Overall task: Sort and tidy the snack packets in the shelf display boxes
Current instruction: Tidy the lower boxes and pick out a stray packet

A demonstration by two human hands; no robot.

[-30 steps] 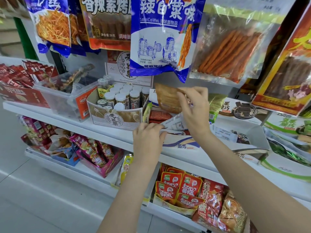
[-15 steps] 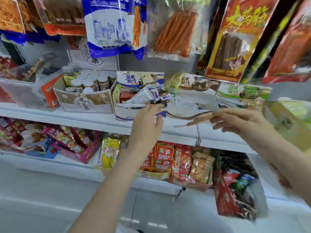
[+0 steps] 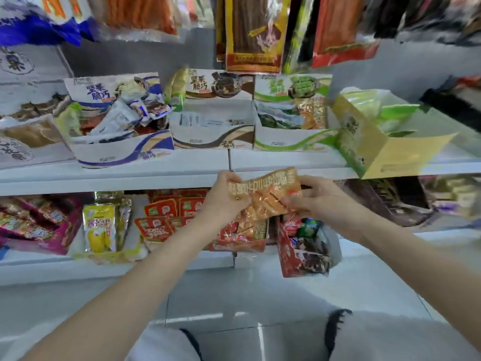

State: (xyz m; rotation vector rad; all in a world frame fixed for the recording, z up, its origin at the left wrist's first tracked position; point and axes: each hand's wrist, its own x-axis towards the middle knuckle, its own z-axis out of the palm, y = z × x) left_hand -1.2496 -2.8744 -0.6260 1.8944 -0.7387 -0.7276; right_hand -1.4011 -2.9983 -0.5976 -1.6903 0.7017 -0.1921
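Hands meet at the centre of the view, both clamped on one orange snack packet [image 3: 263, 198] held in the air just in front of the white shelf edge [image 3: 109, 178]. The left hand [image 3: 223, 198] grips the packet's left end with its thumb over the front; the right hand [image 3: 316, 196] pinches the right end, fingers curled around it. The packet is stretched flat between them, its printed face toward the camera, and it touches no box.

At eleven o'clock from the packet, on the upper shelf, a blue-and-white box [image 3: 122, 149] holds a jumble of loose packets. At twelve o'clock stands a brown-and-white box [image 3: 213, 138], and just beside it, at one o'clock, a green-and-white box [image 3: 291, 143] with packets inside. At two o'clock a yellow-green box [image 3: 369, 144] sits tilted, its front corner jutting past the shelf edge.

Below the hands, at six o'clock, red packets [image 3: 161, 220] fill the lower shelf, with a yellow packet [image 3: 99, 227] upright at eight o'clock and a red box [image 3: 299, 251] of dark packets leaning forward at five o'clock. Long snack bags [image 3: 253, 32] hang at twelve o'clock above it all. Motion blur softens the print.
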